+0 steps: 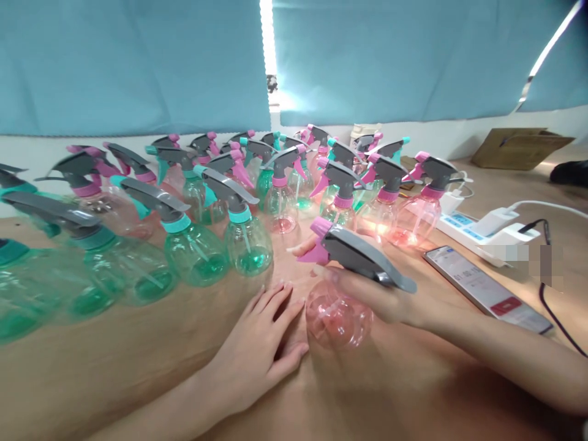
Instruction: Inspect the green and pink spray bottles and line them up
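Note:
My right hand (367,291) is wrapped round the neck of a pink spray bottle (337,321), below its grey and pink trigger head. A fingertip reaches forward by the pink trigger. The bottle is clear, rounded and upright or nearly so. To its left, my left hand (271,337) lies flat on the wooden table (151,380) with fingers stretched out, thumb close to the bottle's base. Just beyond the left fingertips stands a green spray bottle (248,245) with a turquoise collar.
Several more green and pink spray bottles crowd the left and back, including a pink one (419,214). Right of them are a white power strip (482,236) with cables, a phone (487,288) and a cardboard box (517,149). Blue curtains (138,61) hang behind.

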Action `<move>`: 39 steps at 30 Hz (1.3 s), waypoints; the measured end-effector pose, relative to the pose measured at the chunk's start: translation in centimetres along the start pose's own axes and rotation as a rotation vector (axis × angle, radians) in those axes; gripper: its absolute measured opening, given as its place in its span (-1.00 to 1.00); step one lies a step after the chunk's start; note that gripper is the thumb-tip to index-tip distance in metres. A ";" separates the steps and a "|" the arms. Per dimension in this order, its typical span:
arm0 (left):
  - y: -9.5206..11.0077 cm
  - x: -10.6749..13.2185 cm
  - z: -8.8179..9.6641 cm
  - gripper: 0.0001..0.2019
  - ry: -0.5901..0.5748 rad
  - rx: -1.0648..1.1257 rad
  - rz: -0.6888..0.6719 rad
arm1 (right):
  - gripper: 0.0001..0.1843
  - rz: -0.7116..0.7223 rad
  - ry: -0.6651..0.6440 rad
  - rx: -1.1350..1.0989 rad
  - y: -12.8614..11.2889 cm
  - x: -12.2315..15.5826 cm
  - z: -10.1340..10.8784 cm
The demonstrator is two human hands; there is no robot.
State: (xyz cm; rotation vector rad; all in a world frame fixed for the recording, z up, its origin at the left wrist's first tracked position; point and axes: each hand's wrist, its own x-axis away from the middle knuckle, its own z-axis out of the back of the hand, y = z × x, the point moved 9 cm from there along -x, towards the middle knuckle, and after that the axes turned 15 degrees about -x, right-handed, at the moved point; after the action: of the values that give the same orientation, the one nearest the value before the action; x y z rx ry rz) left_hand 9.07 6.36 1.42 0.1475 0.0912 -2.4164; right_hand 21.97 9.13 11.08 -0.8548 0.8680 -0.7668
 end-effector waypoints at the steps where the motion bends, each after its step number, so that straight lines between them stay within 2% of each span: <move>1: 0.0 0.0 0.0 -0.52 -0.006 0.001 0.003 | -0.71 0.004 0.001 0.003 -0.1 0.0 0.0; 8: 0.0 0.1 -0.1 -0.54 0.029 -0.005 0.004 | -0.69 -0.014 0.045 0.040 0.1 0.2 0.2; 16: -0.2 0.0 -0.2 -0.56 0.036 0.016 0.017 | -0.63 -0.007 0.021 0.021 0.4 0.2 -0.1; 21: -0.2 0.0 -0.3 -0.54 0.029 0.008 0.018 | -0.66 -0.003 0.051 0.045 0.6 0.2 0.1; 25: -0.2 0.1 -0.2 -0.52 0.025 0.000 0.014 | -0.64 0.015 0.027 -0.002 0.1 0.1 -0.1; 32: 0.0 -0.3 0.0 -0.53 -0.031 0.001 0.012 | -0.63 0.028 0.042 -0.018 -0.3 0.0 0.1; 39: 0.0 -0.3 0.4 -0.53 -0.016 0.019 0.020 | -0.72 -0.001 0.069 0.020 -0.2 0.2 0.3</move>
State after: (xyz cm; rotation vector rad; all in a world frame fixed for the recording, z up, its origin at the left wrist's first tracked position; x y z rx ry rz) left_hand 9.26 6.49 1.82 0.1375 0.0587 -2.3984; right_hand 22.29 8.97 11.33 -0.8151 0.9200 -0.8087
